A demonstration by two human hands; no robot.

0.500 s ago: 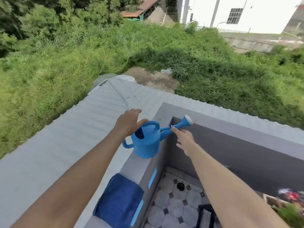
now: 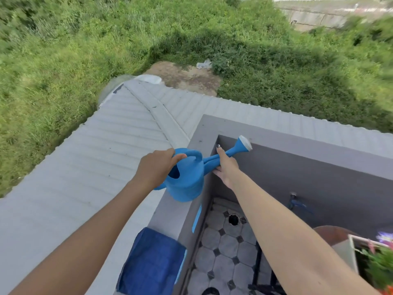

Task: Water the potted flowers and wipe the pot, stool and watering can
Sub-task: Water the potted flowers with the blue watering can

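Observation:
A blue plastic watering can (image 2: 188,180) stands on top of the grey balcony wall (image 2: 170,209), its spout pointing up and right. My left hand (image 2: 156,169) grips the can's top handle. My right hand (image 2: 226,167) holds the spout from below, fingers wrapped round it. A folded dark blue cloth (image 2: 152,262) lies on the wall top nearer to me. At the lower right edge sits a white pot with pink and purple flowers (image 2: 378,262) on a round brown stool (image 2: 331,233), both partly cut off.
Below the wall is a tiled floor (image 2: 221,262) with a round drain hole (image 2: 233,219). A blue tap (image 2: 296,203) sticks out of the inner wall. A black metal frame (image 2: 261,273) stands on the tiles. Beyond the wall lie a corrugated roof (image 2: 95,167) and grass.
My left hand has closed onto the can's handle, where before it hovered open above it. My right hand has taken hold of the spout. The view has tilted down.

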